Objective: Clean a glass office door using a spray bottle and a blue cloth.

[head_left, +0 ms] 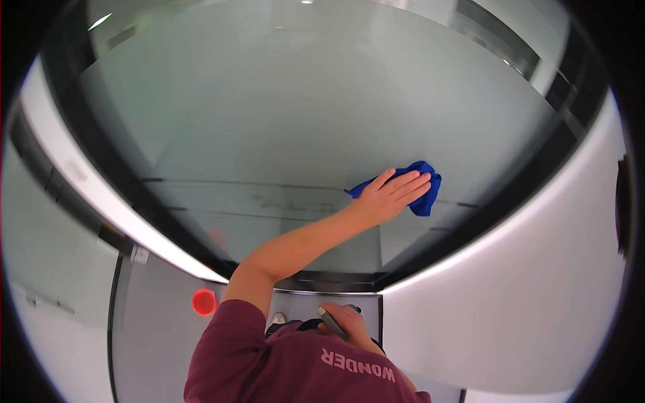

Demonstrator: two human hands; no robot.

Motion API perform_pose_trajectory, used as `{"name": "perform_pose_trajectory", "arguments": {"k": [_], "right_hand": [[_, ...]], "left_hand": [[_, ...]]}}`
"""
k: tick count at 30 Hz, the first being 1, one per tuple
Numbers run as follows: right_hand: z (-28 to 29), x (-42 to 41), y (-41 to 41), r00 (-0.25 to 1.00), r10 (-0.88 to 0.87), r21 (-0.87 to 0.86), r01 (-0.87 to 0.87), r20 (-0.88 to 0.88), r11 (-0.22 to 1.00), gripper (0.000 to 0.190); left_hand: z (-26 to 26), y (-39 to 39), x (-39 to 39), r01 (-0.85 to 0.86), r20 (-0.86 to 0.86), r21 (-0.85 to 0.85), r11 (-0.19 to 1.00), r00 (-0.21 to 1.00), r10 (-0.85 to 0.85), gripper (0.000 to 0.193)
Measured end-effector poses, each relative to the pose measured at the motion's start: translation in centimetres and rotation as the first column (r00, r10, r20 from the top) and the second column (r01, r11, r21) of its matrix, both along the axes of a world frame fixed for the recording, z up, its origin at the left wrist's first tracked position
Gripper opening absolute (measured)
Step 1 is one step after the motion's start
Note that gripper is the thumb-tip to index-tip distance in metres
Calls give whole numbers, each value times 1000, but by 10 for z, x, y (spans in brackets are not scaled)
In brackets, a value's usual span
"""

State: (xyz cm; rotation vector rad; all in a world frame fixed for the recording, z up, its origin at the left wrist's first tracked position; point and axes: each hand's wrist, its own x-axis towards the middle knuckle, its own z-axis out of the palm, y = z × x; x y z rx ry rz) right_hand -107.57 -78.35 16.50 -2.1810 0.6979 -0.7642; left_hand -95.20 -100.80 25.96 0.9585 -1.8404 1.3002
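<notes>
My left hand (392,195) lies flat with its fingers stretched over a blue cloth (425,202), pressing it against a large glass panel (302,116). The cloth is crumpled and sticks out past the fingertips and at the thumb side. My left arm reaches across to the right in front of me. Close to my belly, my right hand (352,322) is wrapped around a grey handheld object (332,322) with a pale end. Its exact kind cannot be made out. Faint reflections show in the lower part of the glass.
A dark frame (524,174) borders the glass, with bright light strips along both sides. A red bucket (204,302) stands on the grey floor (151,327) at the lower left. To the right is a pale wall (484,302). One shoe (278,318) shows below me.
</notes>
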Motion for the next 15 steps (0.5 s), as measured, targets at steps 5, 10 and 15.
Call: {"name": "perform_pose_trajectory", "arguments": {"k": [5,10,15], "right_hand": [[-4,25,-6,987,160,-5,-161,-6,987,42],[-25,37,-19,958,281,23,-280,-54,960,41],[-27,51,-23,953,298,39,-296,-55,954,42]], "left_hand": [[3,49,117,-141,-87,81,987,985,147,82],[-15,80,239,-231,-352,18,973,909,223,74],[-9,121,344,-256,-657,-100,962,743,129,70]]}}
